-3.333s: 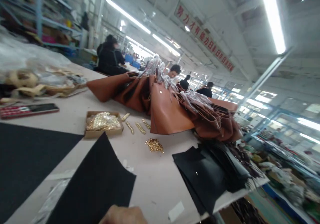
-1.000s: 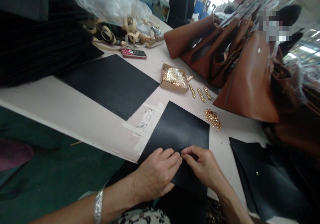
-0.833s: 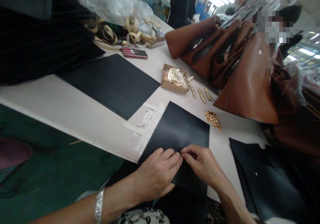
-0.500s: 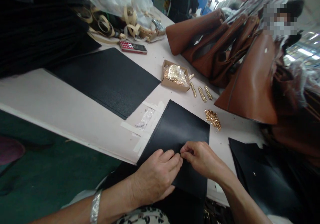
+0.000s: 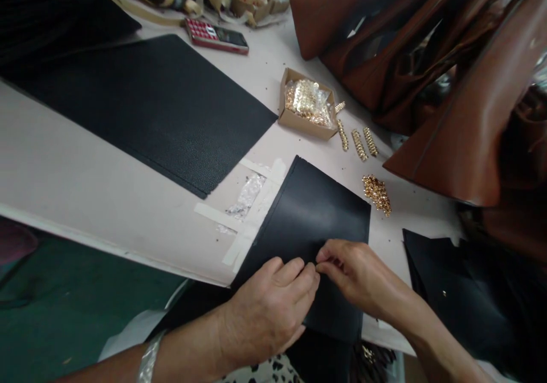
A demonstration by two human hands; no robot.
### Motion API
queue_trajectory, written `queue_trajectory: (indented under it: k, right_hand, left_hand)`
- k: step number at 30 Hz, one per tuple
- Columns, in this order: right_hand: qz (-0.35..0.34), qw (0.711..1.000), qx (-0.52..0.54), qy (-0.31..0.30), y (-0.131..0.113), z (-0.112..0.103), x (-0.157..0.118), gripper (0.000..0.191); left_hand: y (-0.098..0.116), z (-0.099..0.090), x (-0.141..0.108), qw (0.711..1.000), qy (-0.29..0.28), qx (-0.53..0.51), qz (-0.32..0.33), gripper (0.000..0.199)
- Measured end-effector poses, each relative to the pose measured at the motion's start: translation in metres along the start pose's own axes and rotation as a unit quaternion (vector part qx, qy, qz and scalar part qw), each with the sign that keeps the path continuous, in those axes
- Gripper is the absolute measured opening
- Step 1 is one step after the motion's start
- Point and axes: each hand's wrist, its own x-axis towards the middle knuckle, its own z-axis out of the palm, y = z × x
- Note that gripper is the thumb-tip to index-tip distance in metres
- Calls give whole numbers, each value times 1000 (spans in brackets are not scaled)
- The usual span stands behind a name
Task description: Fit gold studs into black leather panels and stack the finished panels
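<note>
A black leather panel point(image 5: 316, 206) lies at the table's front edge, under both hands. My left hand point(image 5: 273, 309) is closed on its near part, with curled fingers on top and the thumb lower down. Just right of those fingertips, my right hand point(image 5: 354, 269) pinches thumb and forefinger together at the panel's surface. Whatever sits in that pinch is too small and covered to make out. Beyond the panel's right corner is a loose pile of small gold metal pieces point(image 5: 376, 195).
A cardboard box point(image 5: 305, 126) holds bagged gold pieces, with several gold strips point(image 5: 359, 145) beside it. Another black panel point(image 5: 171, 115) lies left, near a red phone point(image 5: 217, 36). Brown leather bags point(image 5: 444, 138) crowd the right. More black panels point(image 5: 461, 297) lie at lower right.
The view has tilted down and come closer to the table. Both hands stay at the same place on the black panel, fingertips still meeting there.
</note>
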Motion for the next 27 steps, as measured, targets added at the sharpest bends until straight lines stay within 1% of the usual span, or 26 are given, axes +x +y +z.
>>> queue_trajectory:
  k: [2, 5, 7, 10, 16, 22, 27]
  right_hand:
    - [-27, 999, -9, 42, 3, 11, -10, 11]
    - [-41, 995, -12, 86, 9, 25, -20, 10]
    - [-51, 993, -7, 104, 12, 31, -23, 11]
    - [-59, 991, 23, 114, 14, 33, -23, 11]
    - [-31, 993, 58, 96, 6, 25, -19, 12]
    - [73, 993, 88, 43, -1, 12, -10, 11]
    - [116, 988, 106, 3, -2, 4, -1, 13]
  left_hand:
    - [-1, -1, 0, 1000, 6, 1, 2, 52]
    - [-1, -2, 0, 1000, 11, 3, 1, 49]
    - [-1, -3, -1, 1000, 10, 1, 4, 49]
    - [-1, -2, -2, 1000, 11, 1, 7, 50]
    - [0, -3, 0, 1000, 10, 6, 8, 46]
    - [0, -1, -1, 1000, 17, 0, 0, 44]
    - [1, 1, -2, 999, 44, 4, -9, 40]
